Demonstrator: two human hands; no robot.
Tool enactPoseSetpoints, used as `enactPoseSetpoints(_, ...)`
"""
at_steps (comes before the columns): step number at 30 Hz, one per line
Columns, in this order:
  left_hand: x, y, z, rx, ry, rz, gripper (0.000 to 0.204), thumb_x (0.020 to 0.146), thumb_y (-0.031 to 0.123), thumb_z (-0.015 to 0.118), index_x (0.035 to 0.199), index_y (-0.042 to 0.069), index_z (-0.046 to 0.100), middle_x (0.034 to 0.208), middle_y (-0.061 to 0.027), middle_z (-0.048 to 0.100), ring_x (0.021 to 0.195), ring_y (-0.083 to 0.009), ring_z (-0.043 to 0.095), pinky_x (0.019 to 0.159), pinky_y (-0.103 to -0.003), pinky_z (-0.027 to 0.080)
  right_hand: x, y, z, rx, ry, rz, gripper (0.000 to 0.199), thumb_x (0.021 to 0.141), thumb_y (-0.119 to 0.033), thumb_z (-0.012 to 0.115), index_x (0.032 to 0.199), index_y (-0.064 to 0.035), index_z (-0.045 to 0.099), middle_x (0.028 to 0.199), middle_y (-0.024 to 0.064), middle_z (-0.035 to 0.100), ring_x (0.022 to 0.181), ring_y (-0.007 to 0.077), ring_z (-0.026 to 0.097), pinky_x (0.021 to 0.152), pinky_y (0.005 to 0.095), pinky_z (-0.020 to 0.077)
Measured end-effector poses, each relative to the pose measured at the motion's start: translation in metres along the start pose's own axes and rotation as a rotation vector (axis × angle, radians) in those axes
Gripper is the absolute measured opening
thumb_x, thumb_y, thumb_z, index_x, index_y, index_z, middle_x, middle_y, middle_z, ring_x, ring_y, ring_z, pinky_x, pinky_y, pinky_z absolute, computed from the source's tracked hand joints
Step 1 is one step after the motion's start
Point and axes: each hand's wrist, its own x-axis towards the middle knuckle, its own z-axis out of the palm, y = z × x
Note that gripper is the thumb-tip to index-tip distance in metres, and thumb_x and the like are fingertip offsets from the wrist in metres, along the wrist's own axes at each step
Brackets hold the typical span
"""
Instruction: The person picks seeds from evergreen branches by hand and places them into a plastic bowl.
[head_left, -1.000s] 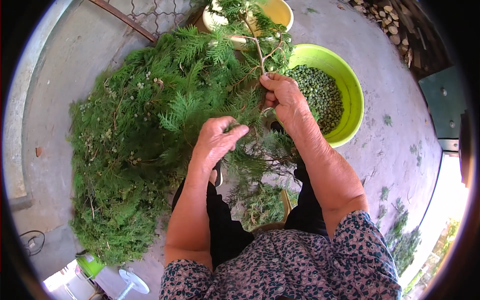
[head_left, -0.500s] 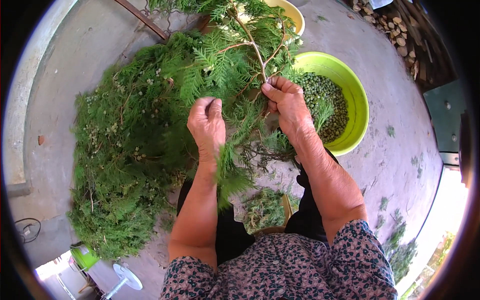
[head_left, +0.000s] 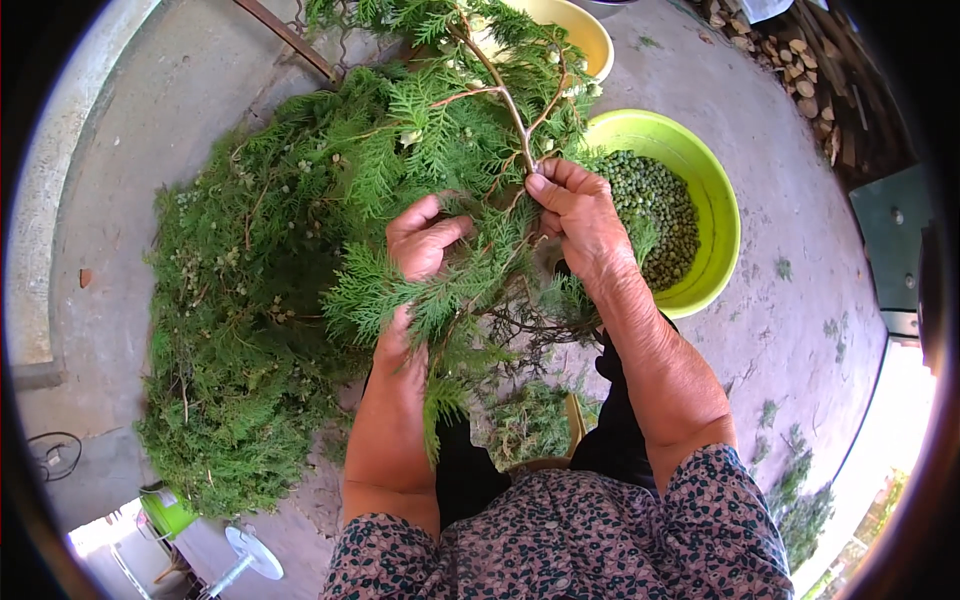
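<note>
A leafy evergreen branch [head_left: 515, 112] with flat green sprays and a few pale cones is pinched by its brown stem in my right hand [head_left: 583, 215]. Its upper part reaches away from me, over a yellow basin. My left hand [head_left: 428, 238] is among the lower sprays, thumb and forefinger apart with nothing visible between them. One feathery spray [head_left: 430, 300] lies across my left wrist and hides part of it. Beside my right hand stands a lime-green basin [head_left: 712, 190] holding many small round green cones [head_left: 655, 200] and a bit of foliage.
Cut evergreen branches [head_left: 240, 350] make a large heap at the left. The yellow basin [head_left: 590, 35] stands beyond the branch. More clippings [head_left: 535, 420] lie between my knees. Stacked firewood [head_left: 800, 75] is at the far right, and a white stand [head_left: 255, 555] at the lower left.
My left hand has moved slightly up and right, and its thumb and forefinger have parted. The spray near it now lies across the wrist. My right hand keeps its grip on the branch.
</note>
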Motion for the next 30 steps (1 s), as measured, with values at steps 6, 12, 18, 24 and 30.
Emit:
enactPoseSetpoints(6, -0.004, 0.007, 0.005, 0.203, 0.095, 0.100, 0.009, 0.080, 0.004, 0.058, 0.086, -0.002, 0.060, 0.070, -0.0030, 0.059, 0.059, -0.0091, 0.055, 0.050, -0.022, 0.043, -0.001, 0.002, -0.002, -0.017, 0.001, -0.008, 0.001, 0.080, -0.006, 0.058, 0.080, -0.0051, 0.059, 0.061, -0.0050, 0.052, 0.046, 0.0032, 0.037, 0.041, 0.0179, 0.0293)
enactPoseSetpoints(12, -0.007, 0.005, 0.010, 0.038, 0.329, 0.128, 0.010, 0.077, 0.005, 0.063, 0.077, -0.002, 0.057, 0.068, -0.0091, 0.059, 0.049, -0.0178, 0.058, 0.038, -0.026, 0.043, -0.006, 0.005, 0.003, -0.036, 0.039, 0.044, 0.004, 0.078, -0.005, 0.060, 0.081, -0.0029, 0.060, 0.064, -0.0027, 0.054, 0.052, 0.0041, 0.040, 0.046, 0.0183, 0.0319)
enactPoseSetpoints(18, 0.001, -0.006, 0.004, -0.276, 0.579, 0.180, 0.014, 0.076, 0.007, 0.065, 0.081, -0.001, 0.055, 0.069, -0.0109, 0.060, 0.056, -0.0203, 0.061, 0.046, -0.028, 0.051, -0.013, 0.008, 0.009, -0.213, 0.053, 0.039, 0.011, 0.075, -0.003, 0.063, 0.085, 0.0016, 0.061, 0.070, 0.0014, 0.059, 0.059, 0.0068, 0.046, 0.054, 0.0207, 0.0377)
enactPoseSetpoints(24, 0.007, -0.019, -0.030, -0.389, 0.531, 0.032, 0.028, 0.077, 0.008, 0.061, 0.101, 0.006, 0.046, 0.081, -0.0086, 0.059, 0.058, -0.0180, 0.058, 0.052, -0.028, 0.053, -0.024, 0.013, 0.017, -0.321, 0.019, 0.027, 0.016, 0.075, -0.004, 0.063, 0.089, 0.0035, 0.062, 0.075, 0.0054, 0.061, 0.067, 0.0095, 0.051, 0.063, 0.0224, 0.0419)
enactPoseSetpoints(30, -0.009, 0.000, -0.011, -0.334, 0.599, 0.273, 0.017, 0.073, 0.008, 0.067, 0.086, 0.003, 0.057, 0.072, -0.0070, 0.059, 0.057, -0.0162, 0.057, 0.052, -0.026, 0.051, -0.031, 0.018, 0.022, -0.383, 0.020, 0.007, 0.015, 0.075, -0.003, 0.063, 0.088, 0.0038, 0.061, 0.074, 0.0058, 0.062, 0.067, 0.0096, 0.052, 0.063, 0.0242, 0.0427)
